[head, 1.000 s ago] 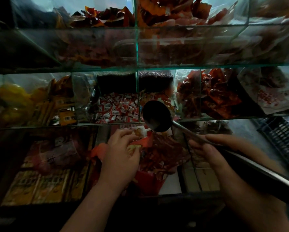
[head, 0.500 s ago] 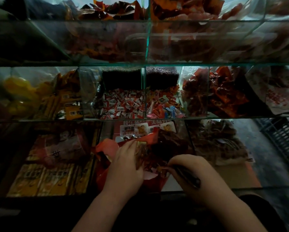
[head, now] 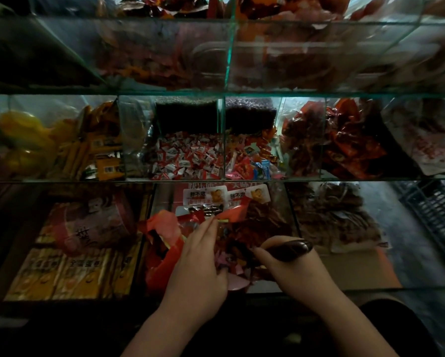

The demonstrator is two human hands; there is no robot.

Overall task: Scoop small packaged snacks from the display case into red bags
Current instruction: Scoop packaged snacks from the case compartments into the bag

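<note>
Head view of a glass display case [head: 229,94] with tiered compartments. The left hand [head: 198,261] holds the mouth of a red bag [head: 162,228], fingers laid along the bag's rim and thumb turned inward. The bag stands at the front edge of the case's lowest tier, in the middle compartment. The right hand [head: 291,269] is clamped round the dark handle of a scoop [head: 291,249], just right of the left hand. The scoop's bowl is hidden, and whether it lies in the bag or in the loose snacks [head: 265,222] cannot be told. These reddish-brown packaged snacks fill the middle compartment behind and beside the bag. Two labelled packs [head: 211,197] stand against its rear wall. In the tier above are white-and-red candies [head: 188,158] and, in the next compartment to the right, mixed candies [head: 252,163]; yellow packets [head: 97,155] lie toward the left edge. The lowest tier also holds yellow boxes [head: 61,274] at the front left corner and a sack of brown strips [head: 337,217] at the right. A dark crate [head: 435,210] shows beyond the case's right edge.
</note>
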